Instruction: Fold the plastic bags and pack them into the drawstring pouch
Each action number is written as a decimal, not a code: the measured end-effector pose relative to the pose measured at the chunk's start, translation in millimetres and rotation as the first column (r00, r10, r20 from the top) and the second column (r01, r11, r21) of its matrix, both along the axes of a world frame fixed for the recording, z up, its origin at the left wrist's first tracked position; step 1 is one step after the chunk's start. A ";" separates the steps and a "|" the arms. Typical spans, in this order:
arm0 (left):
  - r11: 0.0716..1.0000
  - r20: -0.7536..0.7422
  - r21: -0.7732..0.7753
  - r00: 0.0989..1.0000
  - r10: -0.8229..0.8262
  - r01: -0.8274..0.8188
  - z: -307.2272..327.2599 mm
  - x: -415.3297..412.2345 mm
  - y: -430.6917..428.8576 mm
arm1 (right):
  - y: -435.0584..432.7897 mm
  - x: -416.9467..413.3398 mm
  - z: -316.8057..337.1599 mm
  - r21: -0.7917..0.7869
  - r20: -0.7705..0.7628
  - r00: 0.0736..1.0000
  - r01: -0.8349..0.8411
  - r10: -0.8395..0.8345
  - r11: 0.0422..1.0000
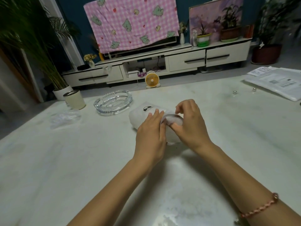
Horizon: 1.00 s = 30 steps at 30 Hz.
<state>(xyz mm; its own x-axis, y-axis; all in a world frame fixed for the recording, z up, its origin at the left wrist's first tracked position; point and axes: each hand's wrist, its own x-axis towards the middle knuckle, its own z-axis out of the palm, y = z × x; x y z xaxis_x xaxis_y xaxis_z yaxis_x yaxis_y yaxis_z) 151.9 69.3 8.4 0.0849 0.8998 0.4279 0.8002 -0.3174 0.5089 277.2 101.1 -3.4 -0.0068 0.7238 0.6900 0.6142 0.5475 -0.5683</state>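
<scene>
A white drawstring pouch (143,114) with a small black logo lies on the pale table, its mouth toward my hands. My left hand (150,136) lies on the pouch's near side with straight fingers at the mouth's edge. My right hand (189,124) curls its thumb and fingers around the pouch's open mouth, where white folded plastic (174,121) shows inside. A crumpled clear plastic bag (65,119) lies apart at the left of the table.
A glass ashtray (113,101) and a cream cup (75,99) stand beyond the pouch on the left. White printed mailer bags (276,81) lie at the far right with two small beads (234,92) close by. Past the table stands a TV cabinet.
</scene>
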 end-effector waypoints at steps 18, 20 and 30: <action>0.997 -0.536 -0.032 0.843 0.044 -0.072 -32.9 -23.3 -5.2 | -1.1 2.1 4.0 -0.173 0.305 0.952 0.032 0.023 0.984; 0.992 -0.517 -0.085 0.855 0.036 -0.093 -32.0 -37.7 -5.6 | -1.1 -3.0 -0.2 0.100 0.505 0.858 0.051 -0.095 0.994; 0.953 -0.487 -0.136 0.856 0.173 -0.270 -46.8 -177.1 -42.9 | -47.6 -63.3 34.9 0.171 0.624 0.782 -0.114 -0.018 0.979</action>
<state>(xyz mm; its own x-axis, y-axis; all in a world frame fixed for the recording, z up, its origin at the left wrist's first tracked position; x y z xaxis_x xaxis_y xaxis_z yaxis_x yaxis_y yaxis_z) -25.2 26.4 -38.4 0.0180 0.9785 0.2056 0.9950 -0.0377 0.0922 213.9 53.5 31.5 -0.5112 0.5670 0.6459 0.7659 0.6415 0.0431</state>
